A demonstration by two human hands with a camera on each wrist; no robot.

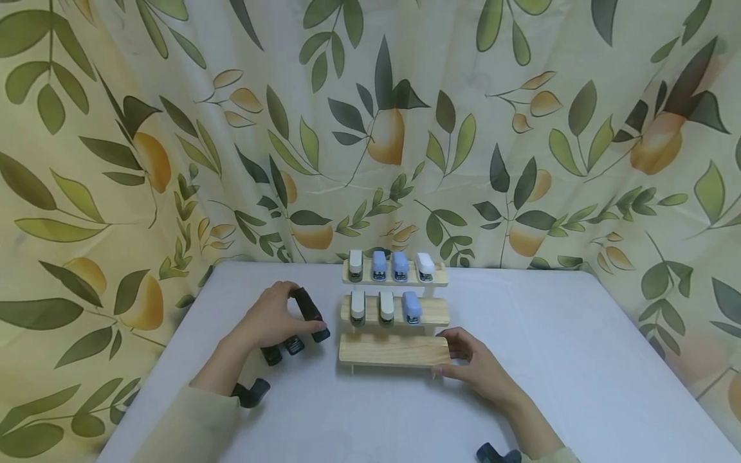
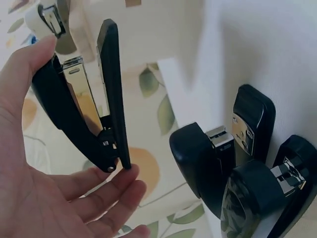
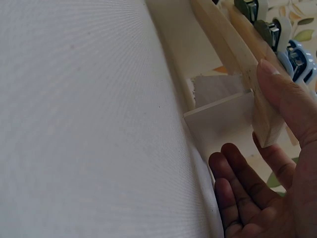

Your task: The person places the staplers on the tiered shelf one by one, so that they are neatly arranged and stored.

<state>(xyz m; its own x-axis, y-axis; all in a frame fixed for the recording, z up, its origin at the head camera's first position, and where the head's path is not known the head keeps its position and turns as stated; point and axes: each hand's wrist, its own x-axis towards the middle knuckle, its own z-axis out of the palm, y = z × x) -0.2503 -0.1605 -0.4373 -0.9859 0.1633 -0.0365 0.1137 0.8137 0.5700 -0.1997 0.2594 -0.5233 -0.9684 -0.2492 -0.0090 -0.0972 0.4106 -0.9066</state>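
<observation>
My left hand grips a black stapler above the table, between the thumb and the fingers. In the left wrist view this stapler is spread at its mouth, with its hinge end against my fingers. Two more black staplers stand on the white cloth just below that hand. A three-tier wooden rack is at the middle, and my right hand holds the right end of its lowest shelf, thumb in front. The right wrist view shows the thumb on the shelf's edge and the other fingers beneath or behind it.
On the middle shelf stand two white mini staplers and a blue one. The top shelf bears several white and blue mini staplers. White cloth covers the table; a leaf-patterned curtain hangs behind.
</observation>
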